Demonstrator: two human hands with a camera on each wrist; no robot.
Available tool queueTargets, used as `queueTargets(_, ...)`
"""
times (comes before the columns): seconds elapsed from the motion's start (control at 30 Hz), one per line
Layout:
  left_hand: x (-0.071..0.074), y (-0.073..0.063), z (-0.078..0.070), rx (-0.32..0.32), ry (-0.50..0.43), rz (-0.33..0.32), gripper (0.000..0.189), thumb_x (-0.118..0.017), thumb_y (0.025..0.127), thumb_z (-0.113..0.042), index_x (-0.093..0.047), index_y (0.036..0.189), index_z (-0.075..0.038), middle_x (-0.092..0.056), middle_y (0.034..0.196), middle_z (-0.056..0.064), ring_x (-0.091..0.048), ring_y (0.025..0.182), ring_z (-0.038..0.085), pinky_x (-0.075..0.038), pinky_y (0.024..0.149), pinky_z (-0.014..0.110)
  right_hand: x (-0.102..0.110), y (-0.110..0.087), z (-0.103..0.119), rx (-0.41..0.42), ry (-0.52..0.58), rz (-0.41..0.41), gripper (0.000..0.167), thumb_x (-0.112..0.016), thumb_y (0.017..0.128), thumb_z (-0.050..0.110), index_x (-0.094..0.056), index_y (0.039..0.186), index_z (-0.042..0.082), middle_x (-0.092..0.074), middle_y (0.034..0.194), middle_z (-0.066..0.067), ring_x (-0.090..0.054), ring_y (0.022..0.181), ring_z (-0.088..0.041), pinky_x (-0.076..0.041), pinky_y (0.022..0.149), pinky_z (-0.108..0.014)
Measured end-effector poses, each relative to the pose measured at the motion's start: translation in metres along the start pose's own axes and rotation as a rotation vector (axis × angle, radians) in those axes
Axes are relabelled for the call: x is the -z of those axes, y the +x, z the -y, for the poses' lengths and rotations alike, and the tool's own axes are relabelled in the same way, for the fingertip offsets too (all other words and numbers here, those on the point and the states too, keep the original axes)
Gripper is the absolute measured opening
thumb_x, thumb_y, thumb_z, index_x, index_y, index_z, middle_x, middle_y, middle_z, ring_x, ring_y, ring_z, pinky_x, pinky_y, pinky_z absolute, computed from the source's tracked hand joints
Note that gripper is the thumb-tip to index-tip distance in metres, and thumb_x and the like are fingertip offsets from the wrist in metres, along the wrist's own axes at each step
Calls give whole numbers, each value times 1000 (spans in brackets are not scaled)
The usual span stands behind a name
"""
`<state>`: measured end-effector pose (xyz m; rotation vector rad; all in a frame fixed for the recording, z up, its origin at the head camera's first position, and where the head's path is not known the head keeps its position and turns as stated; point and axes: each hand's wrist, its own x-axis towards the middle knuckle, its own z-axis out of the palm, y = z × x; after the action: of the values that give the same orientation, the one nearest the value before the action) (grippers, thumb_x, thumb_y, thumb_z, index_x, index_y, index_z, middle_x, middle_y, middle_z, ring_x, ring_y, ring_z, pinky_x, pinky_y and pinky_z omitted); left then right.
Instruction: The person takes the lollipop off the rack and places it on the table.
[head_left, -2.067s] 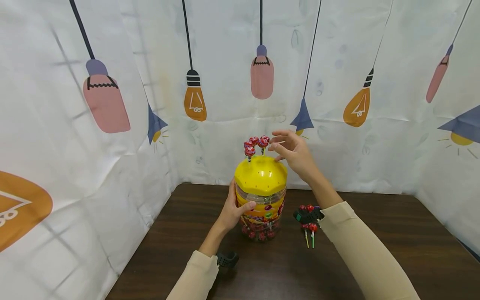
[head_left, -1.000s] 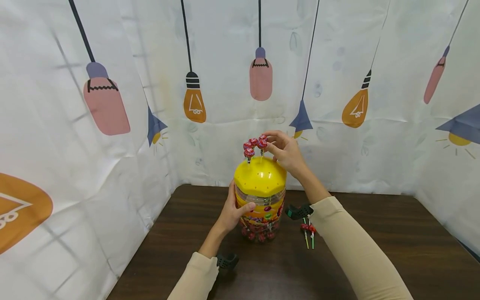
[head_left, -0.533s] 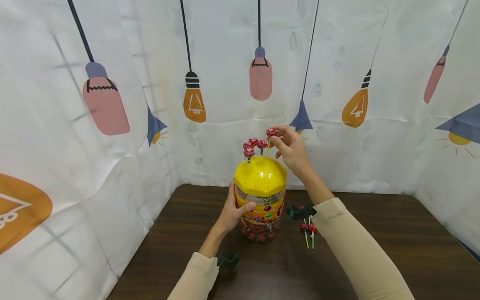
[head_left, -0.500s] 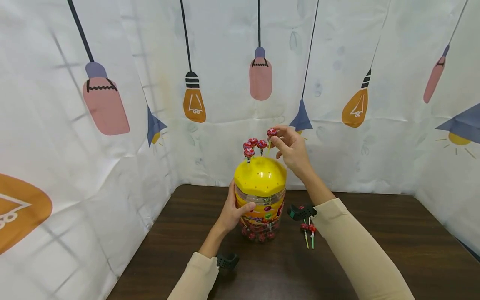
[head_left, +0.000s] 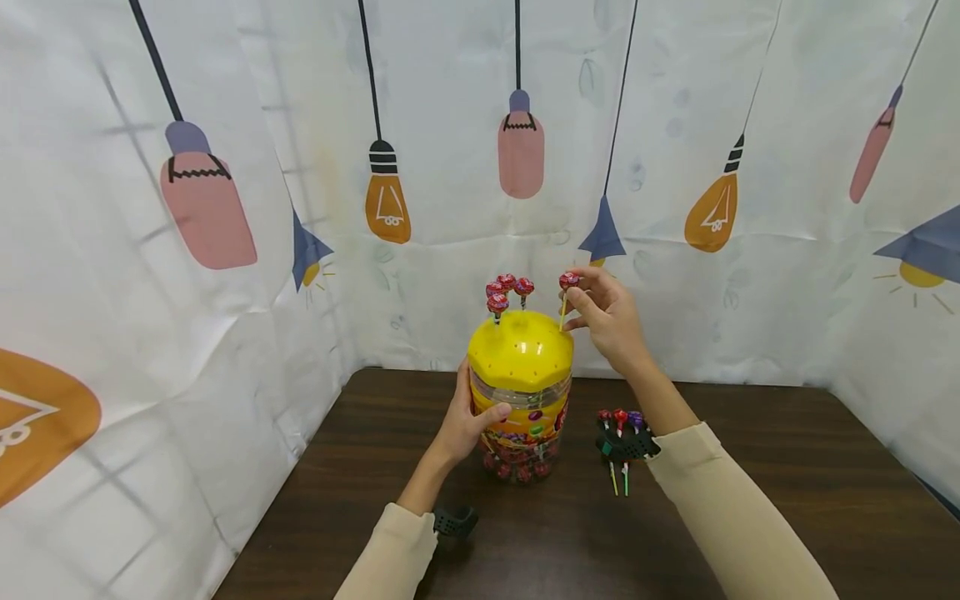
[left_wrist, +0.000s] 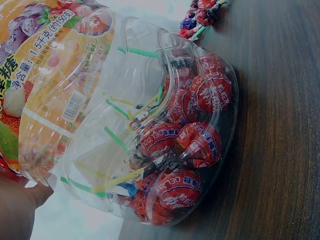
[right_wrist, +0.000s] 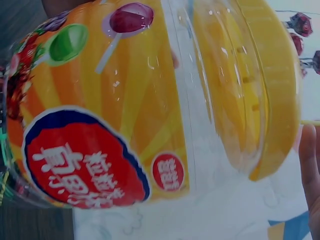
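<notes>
A clear candy jar (head_left: 522, 425) with a domed yellow lid (head_left: 517, 358) stands on the table. My left hand (head_left: 461, 425) grips its side, thumb across the front of the label. Red-wrapped lollipops, sticks attached, lie in the jar's bottom in the left wrist view. My right hand (head_left: 611, 321) pinches a red lollipop (head_left: 568, 281) upright by its yellow stick. The stick's lower end is right at the lid's right edge; in the right wrist view the stick (right_wrist: 310, 122) meets the lid top. Several other lollipops (head_left: 498, 303) stand in the lid's back left.
More lollipops (head_left: 620, 417) lie on the dark wooden table (head_left: 750, 500) right of the jar, partly covered by the right wrist's black strap (head_left: 628, 446). A white curtain (head_left: 450, 317) printed with lamps hangs behind and on both sides.
My right hand took hold of a lollipop at the right of the standing group, lifted it, then moved it right and lowered it to the lid's right edge. The left hand stays on the jar.
</notes>
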<state>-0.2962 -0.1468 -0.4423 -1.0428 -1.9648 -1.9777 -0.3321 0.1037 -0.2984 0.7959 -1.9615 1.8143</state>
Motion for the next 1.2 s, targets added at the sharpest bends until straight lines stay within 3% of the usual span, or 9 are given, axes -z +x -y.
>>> queueTargets(0.5,0,0,0,-9,12,5,91,-70,98,-32,-5,162,-30,-44,145,9,-57,123,20,-51,106,35,29,-37,-10,-15,25,-6,32,-60,103,12,-58,131,-4,-69,99,3,-68,80,-11,-62,61,-29)
queueTargets(0.83,1,-1,0,-1,3,2,92,-70,98,-30,-4,163,-31,-44,145,9,-57,123,19,-51,106,33,47,-80,-30,-91,-16,22,32,-56,105,11,-56,133,-4,-67,101,0,-66,81,-14,-63,62,-40)
queueTargets(1.2,0,0,-1,-6,-11,7,93,-70,98,-32,-3,163,-31,-45,145,8,-57,123,20,-52,105,34,69,-125,-50,-145,-50,30,33,-54,105,7,-53,135,-8,-66,96,-2,-67,78,-17,-62,62,-38)
